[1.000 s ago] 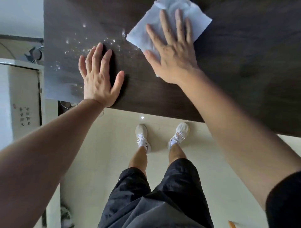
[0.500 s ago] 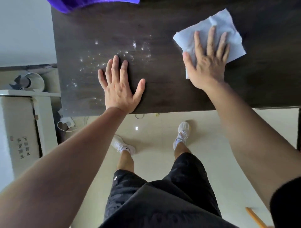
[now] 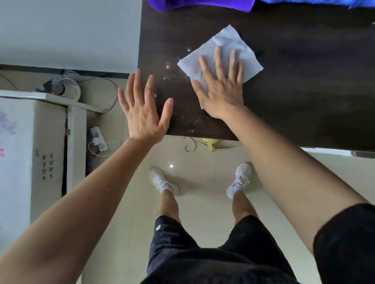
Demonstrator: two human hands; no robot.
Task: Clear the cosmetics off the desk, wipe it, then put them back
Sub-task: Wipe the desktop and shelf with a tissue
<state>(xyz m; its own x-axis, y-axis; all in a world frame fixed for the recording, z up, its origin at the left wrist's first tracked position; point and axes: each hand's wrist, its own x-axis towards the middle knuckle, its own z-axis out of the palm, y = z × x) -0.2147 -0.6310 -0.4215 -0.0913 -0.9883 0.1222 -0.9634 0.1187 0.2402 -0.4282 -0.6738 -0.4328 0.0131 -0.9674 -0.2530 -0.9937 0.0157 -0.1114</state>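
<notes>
Mid-wipe: I see no cosmetics anywhere on the dark counter (image 3: 304,105), so I judge clearing done and wiping under way.

The right hand (image 3: 221,91) lies flat, fingers (image 3: 218,60) spread, pressing a white paper towel (image 3: 225,40) that reaches beyond the fingertips. The left hand (image 3: 143,113), fingers straight and fanned, holds nothing at the counter's corner. Water droplets (image 3: 172,76) between the thumbs need wiping; putting the cosmetics back comes after.

We're seeing the desk (image 3: 304,105) lying bare R of the tissue (image 3: 227,40), w/ room for a hand to pass. Purple cloth (image 3: 203,5) & blue fabric (image 3: 324,2) are crowding the far edge; our left hand (image 3: 143,115) is covering the near-L corner.
</notes>
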